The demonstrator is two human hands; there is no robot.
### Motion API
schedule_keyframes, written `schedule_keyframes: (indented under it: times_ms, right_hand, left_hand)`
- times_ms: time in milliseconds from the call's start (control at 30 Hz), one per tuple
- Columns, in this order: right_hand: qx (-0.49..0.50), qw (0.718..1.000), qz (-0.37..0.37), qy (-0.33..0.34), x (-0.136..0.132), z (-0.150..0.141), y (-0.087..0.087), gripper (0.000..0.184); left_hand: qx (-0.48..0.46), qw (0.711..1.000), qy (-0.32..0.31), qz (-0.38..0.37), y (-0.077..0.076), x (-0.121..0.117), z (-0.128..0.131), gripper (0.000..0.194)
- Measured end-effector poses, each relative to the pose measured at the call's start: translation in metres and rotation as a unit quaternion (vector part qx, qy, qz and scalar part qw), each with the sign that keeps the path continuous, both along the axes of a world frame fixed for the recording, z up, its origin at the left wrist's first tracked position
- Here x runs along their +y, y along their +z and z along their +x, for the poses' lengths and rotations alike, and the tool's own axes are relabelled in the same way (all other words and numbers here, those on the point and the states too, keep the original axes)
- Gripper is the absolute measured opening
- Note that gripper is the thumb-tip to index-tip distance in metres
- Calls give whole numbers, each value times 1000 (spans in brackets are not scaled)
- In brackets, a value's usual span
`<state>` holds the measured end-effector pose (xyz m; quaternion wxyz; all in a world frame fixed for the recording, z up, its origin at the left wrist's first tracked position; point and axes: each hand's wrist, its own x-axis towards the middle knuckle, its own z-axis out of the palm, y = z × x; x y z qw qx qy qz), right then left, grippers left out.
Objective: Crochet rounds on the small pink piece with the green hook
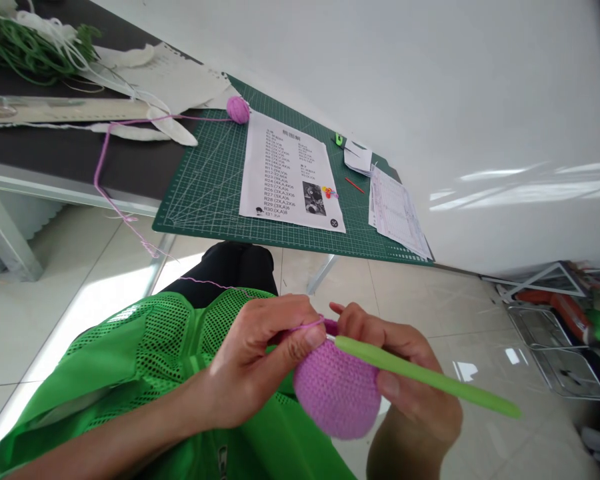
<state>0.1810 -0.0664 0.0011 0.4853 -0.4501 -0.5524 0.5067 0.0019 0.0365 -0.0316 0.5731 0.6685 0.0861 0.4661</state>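
Note:
A rounded pink crochet piece (337,393) is held over my lap, its edge pinched between the thumb and fingers of my left hand (270,350). Pink yarn passes over that hand's index finger. My right hand (405,360) grips a crochet hook (430,378) with a thick light-green handle; its metal end meets the edge of the piece by my left thumb. From the piece, the yarn (100,167) runs left, up over the table edge and across to a pink yarn ball (238,109).
A printed pattern sheet (290,173) lies on a green cutting mat (205,193). Stacked papers (397,210), a red stick (354,185) and small coloured clips (329,192) lie to the right. Green yarn (25,50) and white strands lie at the far left. Metal-framed chairs (545,347) stand at right.

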Motion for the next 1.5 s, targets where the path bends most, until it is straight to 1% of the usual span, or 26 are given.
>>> schedule_keyframes:
  times_ms: [100,167,233,333,433,500,533,600,633,667,700,733,800,867,933,1067,1200,1300,1400,1500]
  right_hand:
    - [2,999,-30,-10,2,-4,-2,10]
    - [3,999,-31,-20,4,-7,-3,6]
    - [5,999,-22,-24,6,-9,-5,8]
    - [3,999,-2,-35,7,-7,-7,10]
    - [-4,999,5,-39,5,-3,-5,14]
    - [-21,999,-15,-42,3,-2,-1,7]
    - [-35,998,-28,-44,1,-2,2,10]
    - [-55,996,-43,-46,-1,-5,5,32]
    - [-57,996,-41,-49,-2,-7,5,36]
    - [-51,997,-31,-56,-2,-11,4,33]
    - [-41,997,-19,-70,-2,-14,2,26]
    - [-28,995,-7,-92,-1,-18,-2,19]
    - [-18,988,10,-151,1,-26,-10,10]
    - [-28,979,29,-200,4,-32,-18,9]
    - [-31,972,58,-226,7,-38,-23,9]
    - [6,969,94,-227,10,-43,-27,7]
    - [32,971,98,-216,12,-43,-30,6]
    - [50,971,98,-213,14,-42,-33,5]
    - [62,969,99,-220,15,-43,-33,6]
    - [38,965,99,-240,16,-42,-31,8]
  left_hand:
    - [0,1000,-9,2,-1,1,1,36]
    - [-1,1000,-11,5,-1,1,0,36]
    - [2,1000,-10,2,-2,0,0,36]
    - [10,1000,-10,-17,-3,1,0,37]
    - [26,998,-18,-46,-5,3,1,40]
    - [39,997,-29,-62,-5,4,1,40]
    - [44,996,-37,-66,-6,4,1,40]
    - [53,995,-58,-69,-5,4,1,40]
    - [56,994,-68,-70,-5,4,2,40]
    - [60,993,-77,-73,-5,4,2,40]
    - [64,991,-84,-77,-4,3,2,41]
    - [70,990,-88,-83,-3,3,2,42]
    - [84,987,-98,-101,-2,2,2,44]
    - [95,982,-109,-124,-2,3,1,46]
    - [97,976,-121,-153,-2,4,0,45]
    - [71,967,-120,-215,-4,9,-4,35]
    - [34,958,-104,-264,-6,18,-12,41]
    - [26,952,-106,-285,-6,22,-18,42]
    - [31,949,-101,-296,-6,24,-22,33]
    - [31,942,-83,-324,-7,24,-20,29]
